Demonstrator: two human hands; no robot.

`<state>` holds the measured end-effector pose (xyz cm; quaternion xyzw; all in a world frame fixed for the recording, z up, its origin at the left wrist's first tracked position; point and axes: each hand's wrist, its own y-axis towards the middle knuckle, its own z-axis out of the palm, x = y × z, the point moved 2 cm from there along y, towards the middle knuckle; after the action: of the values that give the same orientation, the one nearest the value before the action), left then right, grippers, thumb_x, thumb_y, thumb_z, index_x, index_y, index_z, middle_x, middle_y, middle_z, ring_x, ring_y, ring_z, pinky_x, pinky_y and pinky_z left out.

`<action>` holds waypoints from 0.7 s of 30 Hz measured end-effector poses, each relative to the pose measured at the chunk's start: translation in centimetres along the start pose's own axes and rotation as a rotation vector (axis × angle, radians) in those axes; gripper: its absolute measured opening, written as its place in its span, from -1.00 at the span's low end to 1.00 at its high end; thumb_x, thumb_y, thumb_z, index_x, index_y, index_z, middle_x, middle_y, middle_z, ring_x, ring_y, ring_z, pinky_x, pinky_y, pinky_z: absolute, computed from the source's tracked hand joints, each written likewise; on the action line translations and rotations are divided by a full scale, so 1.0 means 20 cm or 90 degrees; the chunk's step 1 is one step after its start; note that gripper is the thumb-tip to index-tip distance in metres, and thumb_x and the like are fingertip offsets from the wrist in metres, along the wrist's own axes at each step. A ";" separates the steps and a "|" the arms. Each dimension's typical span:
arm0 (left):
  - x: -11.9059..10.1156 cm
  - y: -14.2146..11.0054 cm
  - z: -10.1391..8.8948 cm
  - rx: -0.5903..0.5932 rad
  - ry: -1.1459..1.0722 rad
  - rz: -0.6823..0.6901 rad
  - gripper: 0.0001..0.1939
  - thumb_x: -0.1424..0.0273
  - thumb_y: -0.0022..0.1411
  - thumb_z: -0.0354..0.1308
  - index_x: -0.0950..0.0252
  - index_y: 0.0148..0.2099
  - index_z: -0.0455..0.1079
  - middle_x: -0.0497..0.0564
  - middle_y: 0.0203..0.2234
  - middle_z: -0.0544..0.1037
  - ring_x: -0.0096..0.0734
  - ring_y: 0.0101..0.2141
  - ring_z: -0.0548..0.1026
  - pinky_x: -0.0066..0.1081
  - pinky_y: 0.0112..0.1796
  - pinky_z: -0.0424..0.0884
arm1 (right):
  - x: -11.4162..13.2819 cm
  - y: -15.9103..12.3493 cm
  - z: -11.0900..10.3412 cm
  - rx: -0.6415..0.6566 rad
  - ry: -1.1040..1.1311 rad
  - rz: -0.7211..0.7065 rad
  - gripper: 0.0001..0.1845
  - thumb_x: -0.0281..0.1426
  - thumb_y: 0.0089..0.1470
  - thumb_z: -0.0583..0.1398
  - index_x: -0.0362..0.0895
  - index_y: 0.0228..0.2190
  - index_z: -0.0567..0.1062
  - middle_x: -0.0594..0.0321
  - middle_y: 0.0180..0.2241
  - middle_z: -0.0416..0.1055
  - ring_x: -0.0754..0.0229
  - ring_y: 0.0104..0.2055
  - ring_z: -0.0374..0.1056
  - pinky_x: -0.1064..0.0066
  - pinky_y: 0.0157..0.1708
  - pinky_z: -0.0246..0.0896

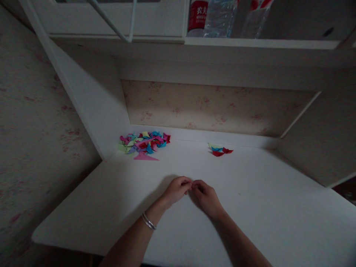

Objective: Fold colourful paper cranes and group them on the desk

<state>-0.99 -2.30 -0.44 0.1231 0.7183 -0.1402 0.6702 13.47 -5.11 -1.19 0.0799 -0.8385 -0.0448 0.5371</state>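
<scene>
Over the middle of the white desk, my left hand point(179, 188) and my right hand point(207, 197) meet at the fingertips. Both are closed in a pinch, and whatever lies between the fingers is hidden or too small to make out. Beyond them to the left is a pile of colourful folded papers point(148, 142), in pink, blue, red, yellow and green. A flat pink paper piece point(145, 157) lies at its front edge. Farther back on the right sits a small group of folded papers point(218, 150) in red, blue and pale green.
The white desk point(264, 200) runs back to a low ledge below a flowered wall panel point(205, 107). A shelf point(261, 43) overhangs it, holding clear plastic bottles point(219, 18), one with a red label. White side panels point(91, 96) close in the left and right.
</scene>
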 end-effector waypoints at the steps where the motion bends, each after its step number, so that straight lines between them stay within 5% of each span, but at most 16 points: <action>1: 0.00 0.00 0.00 -0.002 -0.005 -0.006 -0.81 0.37 0.06 0.09 0.36 -0.33 0.45 -0.08 -0.55 0.41 -0.55 -0.57 0.27 -0.48 -0.50 0.17 | 0.00 0.00 0.00 -0.003 0.003 0.001 -0.78 -0.29 0.08 0.08 -0.12 -0.34 0.48 0.26 -0.44 0.45 0.21 -0.40 0.31 0.42 -0.37 0.14; 6: 0.01 0.02 0.00 -0.013 -0.001 -0.017 -0.81 0.37 0.05 0.08 0.36 -0.32 0.44 -0.08 -0.55 0.41 -0.55 -0.57 0.28 -0.49 -0.52 0.17 | -0.02 0.04 0.01 -0.053 0.157 0.061 -0.75 -0.22 0.00 0.15 -0.14 -0.35 0.46 0.27 -0.48 0.42 0.26 -0.49 0.26 0.45 -0.50 0.10; 11: 0.02 0.03 0.00 -0.012 0.011 -0.012 -0.84 0.40 0.04 0.04 0.35 -0.34 0.40 -0.08 -0.54 0.41 -0.55 -0.58 0.29 -0.50 -0.54 0.16 | 0.01 0.24 0.03 -0.084 0.264 0.153 -0.78 -0.24 -0.07 0.15 -0.13 -0.42 0.41 0.33 -0.54 0.35 0.33 -0.63 0.16 0.47 -0.61 0.04; 15: 0.03 0.03 -0.01 -0.038 0.020 -0.047 -0.92 0.45 0.00 0.03 0.34 -0.44 0.33 -0.12 -0.64 0.34 -0.54 -0.60 0.26 -0.49 -0.56 0.12 | 0.17 0.47 0.17 0.032 0.049 0.016 -0.81 -0.29 0.06 0.07 -0.10 -0.34 0.43 0.29 -0.45 0.43 0.27 -0.46 0.31 0.47 -0.46 0.15; 18: 0.04 0.03 -0.01 -0.038 0.002 -0.062 -0.92 0.44 -0.01 0.05 0.33 -0.49 0.31 -0.10 -0.66 0.32 -0.54 -0.61 0.23 -0.46 -0.56 0.09 | 0.30 0.62 0.36 0.157 -0.211 -0.091 -0.71 -0.28 0.18 -0.03 -0.09 -0.22 0.42 0.22 -0.26 0.47 0.23 -0.26 0.37 0.45 -0.30 0.20; 21: 0.05 0.03 -0.02 -0.049 -0.037 -0.064 -0.90 0.41 0.02 0.08 0.32 -0.50 0.28 -0.09 -0.67 0.29 -0.53 -0.60 0.19 -0.42 -0.55 0.06 | 0.36 0.73 0.55 0.222 -0.303 -0.113 -0.70 -0.27 0.16 0.02 -0.14 -0.20 0.45 0.10 -0.17 0.46 0.12 -0.16 0.37 0.37 -0.21 0.20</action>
<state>-1.34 -1.66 -1.52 0.0569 0.7086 -0.1499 0.6872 -0.59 7.78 2.92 0.2308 -0.9257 0.0358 0.2976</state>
